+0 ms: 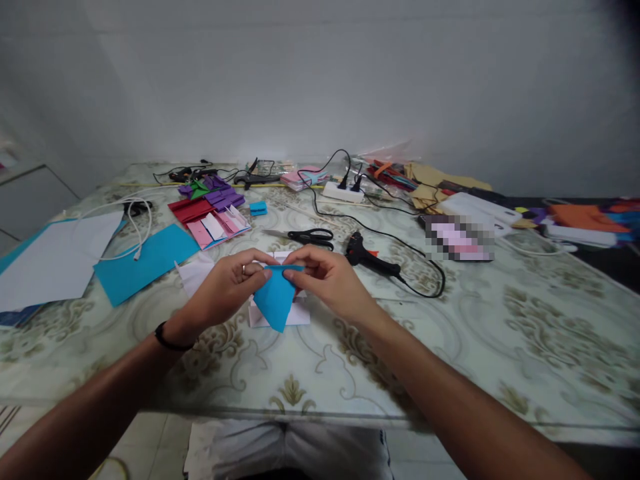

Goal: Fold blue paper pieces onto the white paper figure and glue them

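Observation:
A small piece of blue paper (pixel 277 299), tapering to a point at the bottom, hangs between my two hands. My left hand (pixel 235 277) pinches its upper left corner between thumb and fingers. At the upper right corner, my right hand (pixel 323 277) pinches it the same way. The top edge looks folded over under my thumbs. Below and behind the blue paper, a white folded paper piece (pixel 300 315) rests on the table, partly hidden. Black-handled scissors (pixel 310 236) lie just beyond my hands, and a black glue gun (pixel 373 257) lies to their right.
Blue sheets (pixel 147 261) and a white sheet (pixel 65 260) lie at the left with a white cable. Folded pink papers (pixel 219 228) and purple ones (pixel 223 197) sit behind. A white power strip (pixel 343 193) feeds black cords. A phone (pixel 457 239) lies at the right.

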Action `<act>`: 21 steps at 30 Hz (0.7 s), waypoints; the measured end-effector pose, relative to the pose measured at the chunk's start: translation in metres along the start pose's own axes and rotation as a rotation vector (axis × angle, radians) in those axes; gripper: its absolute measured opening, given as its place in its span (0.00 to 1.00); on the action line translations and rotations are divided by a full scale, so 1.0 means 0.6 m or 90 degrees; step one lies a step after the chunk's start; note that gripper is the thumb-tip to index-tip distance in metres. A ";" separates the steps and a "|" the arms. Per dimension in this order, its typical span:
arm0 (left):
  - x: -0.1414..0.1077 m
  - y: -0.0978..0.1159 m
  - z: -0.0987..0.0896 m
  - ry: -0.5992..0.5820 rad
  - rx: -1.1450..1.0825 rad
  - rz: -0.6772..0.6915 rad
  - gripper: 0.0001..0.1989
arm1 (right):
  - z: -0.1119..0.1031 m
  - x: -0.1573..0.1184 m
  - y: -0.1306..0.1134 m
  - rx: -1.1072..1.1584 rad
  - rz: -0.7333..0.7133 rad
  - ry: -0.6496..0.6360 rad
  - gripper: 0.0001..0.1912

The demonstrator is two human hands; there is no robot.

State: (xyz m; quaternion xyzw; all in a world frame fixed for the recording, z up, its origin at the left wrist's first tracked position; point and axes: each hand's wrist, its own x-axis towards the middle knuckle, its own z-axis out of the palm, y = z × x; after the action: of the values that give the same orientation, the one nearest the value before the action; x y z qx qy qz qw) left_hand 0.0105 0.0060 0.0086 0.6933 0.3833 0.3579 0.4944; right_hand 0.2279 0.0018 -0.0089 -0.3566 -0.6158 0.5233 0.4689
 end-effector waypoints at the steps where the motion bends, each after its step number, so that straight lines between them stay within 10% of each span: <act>1: 0.000 -0.001 -0.001 0.005 -0.006 0.004 0.11 | 0.000 -0.001 -0.001 0.003 -0.005 0.002 0.11; 21: -0.010 -0.002 0.006 0.085 0.046 0.136 0.08 | 0.004 -0.004 -0.008 -0.021 -0.041 0.050 0.11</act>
State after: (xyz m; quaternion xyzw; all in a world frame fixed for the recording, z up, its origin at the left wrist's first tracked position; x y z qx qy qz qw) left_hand 0.0107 -0.0005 0.0061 0.7221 0.3521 0.4395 0.4017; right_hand 0.2266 -0.0022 -0.0049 -0.3647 -0.6167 0.4829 0.5035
